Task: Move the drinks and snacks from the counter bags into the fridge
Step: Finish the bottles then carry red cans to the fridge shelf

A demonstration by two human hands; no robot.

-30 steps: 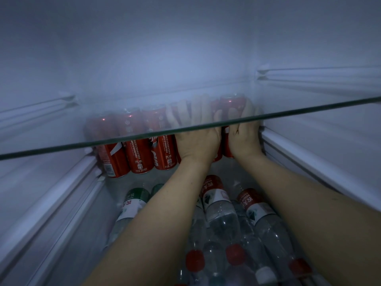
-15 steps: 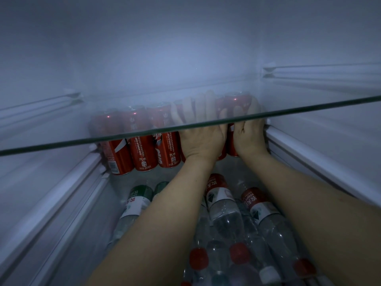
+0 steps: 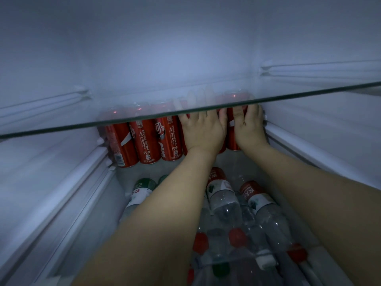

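A row of several red cola cans [image 3: 147,139] stands upright at the back of the fridge shelf, under a glass shelf [image 3: 61,129]. My left hand [image 3: 203,131] lies flat against a can right of the middle, its fingers straight and spread, blurred through the glass. My right hand [image 3: 248,126] holds the rightmost can [image 3: 231,141] by the fridge's right wall, thumb on its front and fingers round its right side. Both hands hide most of these two cans.
Several clear water bottles [image 3: 224,199] with red caps lie on their sides on the level below, under my forearms. A green-labelled bottle [image 3: 142,188] lies at their left. White shelf rails [image 3: 86,172] run along both side walls.
Both hands have stayed on the right-hand cans. The cans and hands sit a little higher and further right in view than one second ago.
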